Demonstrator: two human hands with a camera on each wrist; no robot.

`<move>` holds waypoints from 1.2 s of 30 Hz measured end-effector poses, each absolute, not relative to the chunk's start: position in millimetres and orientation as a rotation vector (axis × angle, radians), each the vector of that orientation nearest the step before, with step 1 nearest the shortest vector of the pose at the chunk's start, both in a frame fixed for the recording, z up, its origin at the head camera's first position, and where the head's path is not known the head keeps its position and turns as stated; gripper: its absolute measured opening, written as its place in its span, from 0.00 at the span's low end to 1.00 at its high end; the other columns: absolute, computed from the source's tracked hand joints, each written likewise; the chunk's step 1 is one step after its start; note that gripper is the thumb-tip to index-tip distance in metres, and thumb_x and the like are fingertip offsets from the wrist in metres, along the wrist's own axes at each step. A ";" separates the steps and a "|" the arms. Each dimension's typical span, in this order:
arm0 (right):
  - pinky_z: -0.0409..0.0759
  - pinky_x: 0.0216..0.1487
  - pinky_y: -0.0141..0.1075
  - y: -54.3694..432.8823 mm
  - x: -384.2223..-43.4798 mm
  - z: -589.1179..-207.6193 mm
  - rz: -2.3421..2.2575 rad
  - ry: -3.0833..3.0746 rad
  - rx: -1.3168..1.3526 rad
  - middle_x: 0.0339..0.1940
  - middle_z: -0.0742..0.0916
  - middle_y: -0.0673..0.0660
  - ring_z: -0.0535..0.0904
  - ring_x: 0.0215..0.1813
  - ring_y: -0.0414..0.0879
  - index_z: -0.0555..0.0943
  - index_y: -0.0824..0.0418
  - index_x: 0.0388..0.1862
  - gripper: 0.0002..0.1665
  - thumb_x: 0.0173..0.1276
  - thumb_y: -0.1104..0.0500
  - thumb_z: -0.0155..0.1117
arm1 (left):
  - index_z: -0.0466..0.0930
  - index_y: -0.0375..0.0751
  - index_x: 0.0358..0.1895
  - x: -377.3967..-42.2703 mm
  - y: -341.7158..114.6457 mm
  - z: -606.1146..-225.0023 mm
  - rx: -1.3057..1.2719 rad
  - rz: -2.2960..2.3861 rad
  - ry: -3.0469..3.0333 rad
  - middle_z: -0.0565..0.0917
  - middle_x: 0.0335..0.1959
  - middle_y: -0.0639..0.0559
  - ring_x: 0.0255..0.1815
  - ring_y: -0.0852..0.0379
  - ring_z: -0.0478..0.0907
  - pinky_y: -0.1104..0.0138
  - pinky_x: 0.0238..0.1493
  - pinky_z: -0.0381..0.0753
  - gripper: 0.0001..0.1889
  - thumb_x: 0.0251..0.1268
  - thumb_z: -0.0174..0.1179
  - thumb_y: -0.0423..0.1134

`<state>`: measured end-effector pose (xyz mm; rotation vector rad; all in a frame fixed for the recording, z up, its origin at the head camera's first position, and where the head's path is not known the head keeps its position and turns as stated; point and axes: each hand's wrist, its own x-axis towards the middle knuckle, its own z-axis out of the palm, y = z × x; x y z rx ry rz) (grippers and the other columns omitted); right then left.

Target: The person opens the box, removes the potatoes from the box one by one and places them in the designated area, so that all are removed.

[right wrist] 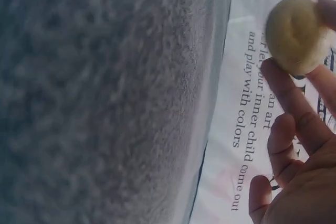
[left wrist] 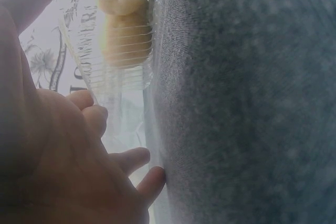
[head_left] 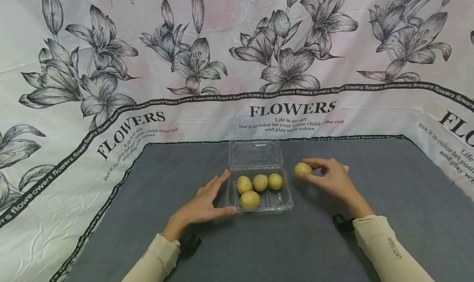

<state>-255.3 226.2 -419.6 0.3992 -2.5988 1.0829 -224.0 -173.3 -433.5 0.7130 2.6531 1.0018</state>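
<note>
A clear plastic clamshell box lies on the table with its lid raised at the back. Several round yellow fruits sit inside, most of them in a row toward the back and one at the front left. To the right of the box, my right hand pinches another yellow fruit between thumb and fingers, apart from the box. My left hand is spread along the box's left side, thumb by the front corner; the left wrist view shows its fingers beside the ribbed plastic wall.
A dark grey cloth covers the table. Behind it and along both sides hangs a white curtain printed with flowers and lettering. Dark devices are worn at both wrists.
</note>
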 end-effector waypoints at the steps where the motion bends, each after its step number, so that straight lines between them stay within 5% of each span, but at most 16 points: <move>1: 0.50 0.45 0.45 227.9 -255.6 -420.7 1.077 -2.605 0.394 0.39 0.91 0.52 0.71 0.39 0.51 0.88 0.53 0.56 0.25 0.61 0.48 0.78 | 0.37 0.63 0.84 -223.7 -173.1 -433.6 0.713 1.000 2.652 0.39 0.85 0.64 0.87 0.43 0.36 0.33 0.78 0.40 0.55 0.63 0.66 0.64; 11: 0.50 0.46 0.47 237.7 -258.7 -422.8 1.045 -2.681 0.347 0.41 0.92 0.56 0.74 0.35 0.49 0.87 0.54 0.57 0.25 0.62 0.47 0.77 | 0.38 0.64 0.84 -224.1 -172.4 -434.2 0.697 1.005 2.653 0.39 0.85 0.64 0.87 0.43 0.36 0.33 0.77 0.41 0.55 0.62 0.66 0.65; 18: 0.51 0.52 0.61 242.9 -257.7 -423.7 1.077 -2.749 0.327 0.44 0.91 0.59 0.74 0.30 0.39 0.87 0.56 0.57 0.26 0.62 0.47 0.77 | 0.38 0.64 0.84 -223.4 -172.1 -433.6 0.691 0.999 2.653 0.40 0.86 0.63 0.87 0.43 0.36 0.33 0.77 0.41 0.55 0.62 0.66 0.65; 36: 0.51 0.50 0.58 245.6 -258.4 -425.4 1.087 -2.820 0.355 0.47 0.91 0.59 0.83 0.35 0.40 0.86 0.57 0.59 0.28 0.63 0.47 0.77 | 0.38 0.63 0.84 -224.2 -173.1 -433.5 0.701 1.000 2.652 0.40 0.86 0.63 0.87 0.42 0.36 0.33 0.78 0.40 0.55 0.63 0.66 0.64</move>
